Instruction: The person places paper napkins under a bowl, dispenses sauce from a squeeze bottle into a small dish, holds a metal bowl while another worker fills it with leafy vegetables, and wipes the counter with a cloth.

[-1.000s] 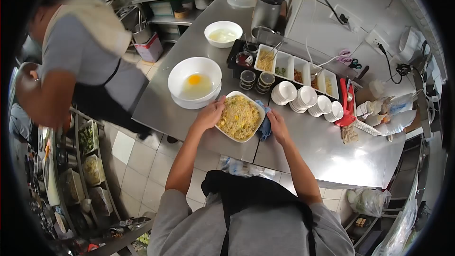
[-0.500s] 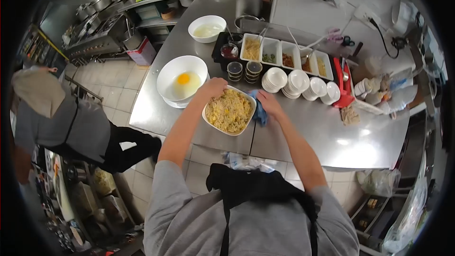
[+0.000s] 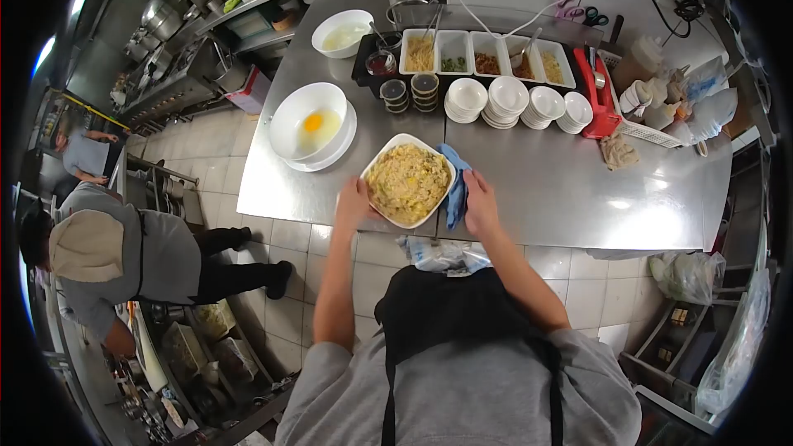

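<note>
A squarish white bowl of fried rice (image 3: pixel 407 184) is at the front edge of the steel counter, between my hands. My left hand (image 3: pixel 352 202) grips its left side, the fingers partly hidden by the bowl. On the opposite side, my right hand (image 3: pixel 481 205) is closed on a folded blue cloth (image 3: pixel 453 187), which lies against the bowl's wall. Farther left stands a large white bowl (image 3: pixel 285 120) on a white plate (image 3: pixel 350 137), with a raw egg (image 3: pixel 313 123) in it.
Behind are toppings in white trays (image 3: pixel 452 45), small lidded cups (image 3: pixel 424 92) and stacked white dishes (image 3: pixel 508 99). Another white bowl (image 3: pixel 325 43) stands at the back left. A red holder (image 3: pixel 596 87) and crumpled cloth (image 3: pixel 618 151) are right. Co-workers (image 3: pixel 140 244) stand left.
My left hand has moved from the rice bowl's upper-left rim down to its left side. The bowl has turned slightly. The head view has shifted, showing a second co-worker at far left.
</note>
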The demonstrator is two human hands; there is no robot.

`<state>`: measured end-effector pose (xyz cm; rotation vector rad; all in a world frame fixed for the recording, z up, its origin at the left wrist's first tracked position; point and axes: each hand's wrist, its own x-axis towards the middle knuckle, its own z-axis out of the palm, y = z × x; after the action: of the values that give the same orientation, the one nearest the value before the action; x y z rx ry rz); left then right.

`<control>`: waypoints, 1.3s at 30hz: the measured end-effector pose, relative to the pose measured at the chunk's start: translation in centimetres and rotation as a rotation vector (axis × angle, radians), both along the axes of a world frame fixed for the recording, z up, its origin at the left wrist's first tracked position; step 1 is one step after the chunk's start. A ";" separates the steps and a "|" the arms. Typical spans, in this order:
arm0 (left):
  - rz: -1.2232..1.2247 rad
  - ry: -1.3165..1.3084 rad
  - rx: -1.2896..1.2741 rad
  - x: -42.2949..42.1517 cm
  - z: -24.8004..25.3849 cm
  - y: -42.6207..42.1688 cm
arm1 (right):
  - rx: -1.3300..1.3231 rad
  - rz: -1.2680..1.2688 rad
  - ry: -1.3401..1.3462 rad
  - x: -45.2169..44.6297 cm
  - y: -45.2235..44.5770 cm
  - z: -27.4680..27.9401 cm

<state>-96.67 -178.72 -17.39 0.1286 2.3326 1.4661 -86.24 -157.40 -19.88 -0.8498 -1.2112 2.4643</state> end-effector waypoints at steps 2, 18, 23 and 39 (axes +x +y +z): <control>0.192 -0.120 0.235 4.1 0.3 1.4 | -0.091 -0.065 0.037 1.2 -1.3 1.6; -0.683 -0.260 -0.171 -7.3 3.5 2.8 | 0.876 0.670 -0.027 -10.0 6.8 2.2; -0.650 -0.508 -0.028 -5.2 4.2 1.2 | 0.788 0.640 -0.103 -7.5 6.8 2.7; -0.119 -0.587 0.404 8.7 1.7 0.5 | -0.424 0.392 0.131 3.1 3.9 3.5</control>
<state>-87.97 -178.19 -15.66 -0.0517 1.5315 1.6267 -83.09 -153.52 -16.36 -0.5684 -0.8883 3.1095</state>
